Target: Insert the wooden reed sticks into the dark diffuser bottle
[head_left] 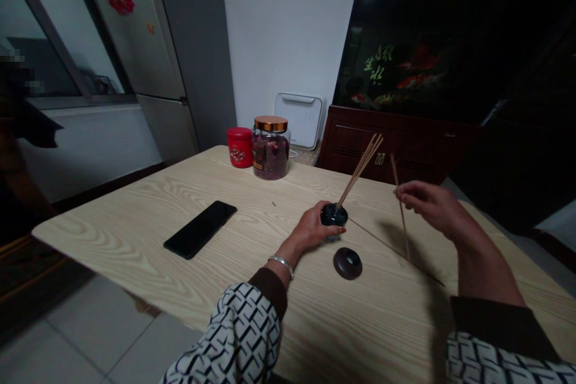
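My left hand [314,225] is wrapped round a small dark glass bottle [333,215] standing on the table. Several thin brown reed sticks [360,171] lean out of its mouth, up and to the right. To the right, my right hand [425,201] pinches a single reed stick [402,216], held upright and slightly tilted above the table. Another thin stick [396,247] lies on the tabletop, running from beside the bottle toward the right. Just in front of the bottle rests a dark round cap [348,263] with a hole in its middle.
The wood-grain table [252,240] bears a black phone [200,229] at left. Farther back stand a red canister [240,147] and a clear jar [270,153] of dark dried petals with a copper-coloured lid. A fish tank [405,54] and a refrigerator [180,54] are behind.
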Tool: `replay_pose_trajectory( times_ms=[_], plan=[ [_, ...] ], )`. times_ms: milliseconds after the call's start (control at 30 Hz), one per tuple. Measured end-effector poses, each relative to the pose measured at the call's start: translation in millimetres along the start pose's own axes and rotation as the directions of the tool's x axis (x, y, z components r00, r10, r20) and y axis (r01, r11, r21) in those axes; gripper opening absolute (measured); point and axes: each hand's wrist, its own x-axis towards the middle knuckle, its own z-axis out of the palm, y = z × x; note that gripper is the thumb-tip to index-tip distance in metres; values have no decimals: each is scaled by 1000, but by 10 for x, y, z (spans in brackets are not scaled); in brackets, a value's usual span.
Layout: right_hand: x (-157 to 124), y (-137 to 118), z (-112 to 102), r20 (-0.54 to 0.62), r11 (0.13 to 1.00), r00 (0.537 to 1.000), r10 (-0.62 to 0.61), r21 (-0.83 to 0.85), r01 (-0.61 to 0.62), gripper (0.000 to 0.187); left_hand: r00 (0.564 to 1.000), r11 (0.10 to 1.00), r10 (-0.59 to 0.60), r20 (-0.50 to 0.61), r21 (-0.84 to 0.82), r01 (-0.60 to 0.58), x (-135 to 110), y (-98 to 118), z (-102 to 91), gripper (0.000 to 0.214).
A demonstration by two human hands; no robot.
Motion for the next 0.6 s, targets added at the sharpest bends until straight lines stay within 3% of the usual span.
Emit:
replay_pose_trajectory(
  times_ms=[100,200,400,600],
  plan=[
    [-47,-317,-44,-344,905,937,53,413,101,18,1000,1000,-3,-2,-5,3,-4,4,0,70],
    [-69,-576,101,-494,769,865,89,586,255,19,1000,1000,4,4,-12,-4,-4,-6,2,70],
    [-55,-690,488,-572,825,820,-30,448,343,18,1000,1000,6,9,14,-6,8,-33,1,71],
    [-76,-685,690,-504,872,860,-79,383,304,16,1000,1000,8,1,9,-8,17,-53,11,73]
  ],
)
